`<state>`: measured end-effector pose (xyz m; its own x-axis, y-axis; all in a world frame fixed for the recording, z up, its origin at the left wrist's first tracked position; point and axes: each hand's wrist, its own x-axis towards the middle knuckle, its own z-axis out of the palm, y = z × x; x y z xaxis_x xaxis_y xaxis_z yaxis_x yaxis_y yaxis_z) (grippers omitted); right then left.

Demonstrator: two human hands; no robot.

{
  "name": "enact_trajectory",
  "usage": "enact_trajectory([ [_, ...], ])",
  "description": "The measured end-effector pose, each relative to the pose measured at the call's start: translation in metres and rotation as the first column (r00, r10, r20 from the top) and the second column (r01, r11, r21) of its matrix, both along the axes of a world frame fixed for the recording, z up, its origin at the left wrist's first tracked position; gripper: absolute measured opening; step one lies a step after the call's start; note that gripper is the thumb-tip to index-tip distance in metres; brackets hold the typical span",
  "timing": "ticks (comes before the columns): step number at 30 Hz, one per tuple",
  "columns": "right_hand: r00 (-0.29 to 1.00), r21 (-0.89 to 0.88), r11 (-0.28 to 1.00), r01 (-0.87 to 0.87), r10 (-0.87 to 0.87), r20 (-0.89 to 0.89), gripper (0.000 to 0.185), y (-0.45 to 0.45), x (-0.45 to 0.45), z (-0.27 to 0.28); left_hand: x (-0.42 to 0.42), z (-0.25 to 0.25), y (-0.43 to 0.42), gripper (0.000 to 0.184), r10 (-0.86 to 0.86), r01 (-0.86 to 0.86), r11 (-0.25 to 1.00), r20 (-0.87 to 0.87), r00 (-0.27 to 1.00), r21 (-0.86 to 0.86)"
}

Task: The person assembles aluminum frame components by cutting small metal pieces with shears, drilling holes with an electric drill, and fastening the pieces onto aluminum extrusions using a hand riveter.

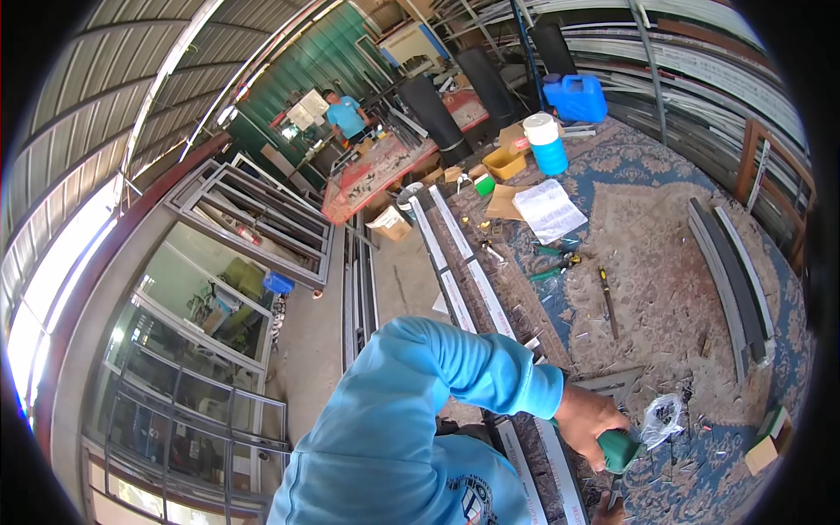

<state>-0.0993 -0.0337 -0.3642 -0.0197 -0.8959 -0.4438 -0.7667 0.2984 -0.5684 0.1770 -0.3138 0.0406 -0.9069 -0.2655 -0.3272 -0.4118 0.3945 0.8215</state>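
My left hand [588, 423], at the end of a light blue sleeve, is wrapped round a rounded green tool [619, 450]; its exact kind does not show. Just below it, my right hand [608, 509] appears at the lower edge, mostly cut off. Its fingers look closed by a thin grey piece [617, 486] that I cannot make out. Long grey-and-white metal profiles [553, 455] run beneath my left forearm. To the right of the left hand lies a clear plastic bag [662, 418] among scattered small screws.
A patterned carpet [647, 219] covers the worktable. It bears a yellow-handled file [608, 302], green-handled tools [554, 268], paper [549, 212], a blue-and-white jug [545, 144], dark profiles [722, 280] and a small box [770, 442]. A co-worker [346, 115] stands at a red table [367, 179].
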Motion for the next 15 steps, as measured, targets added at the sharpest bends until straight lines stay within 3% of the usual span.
enact_trajectory([
  [1,0.995,0.028,0.996,0.090,-0.091,0.037,0.070,-0.008,0.005,0.027,0.002,0.003,-0.002,0.061,-0.016,0.016,1.000,0.047,0.999,-0.013],
  [4,0.986,-0.028,0.995,0.092,-0.087,0.141,0.068,-0.014,0.005,0.051,0.009,-0.006,-0.002,0.061,-0.045,0.058,0.993,0.126,0.991,-0.104],
  [15,0.992,0.024,0.995,0.094,-0.096,0.085,0.079,-0.024,0.012,0.060,0.014,-0.075,-0.005,0.068,-0.085,0.126,0.975,0.214,0.973,-0.184],
])
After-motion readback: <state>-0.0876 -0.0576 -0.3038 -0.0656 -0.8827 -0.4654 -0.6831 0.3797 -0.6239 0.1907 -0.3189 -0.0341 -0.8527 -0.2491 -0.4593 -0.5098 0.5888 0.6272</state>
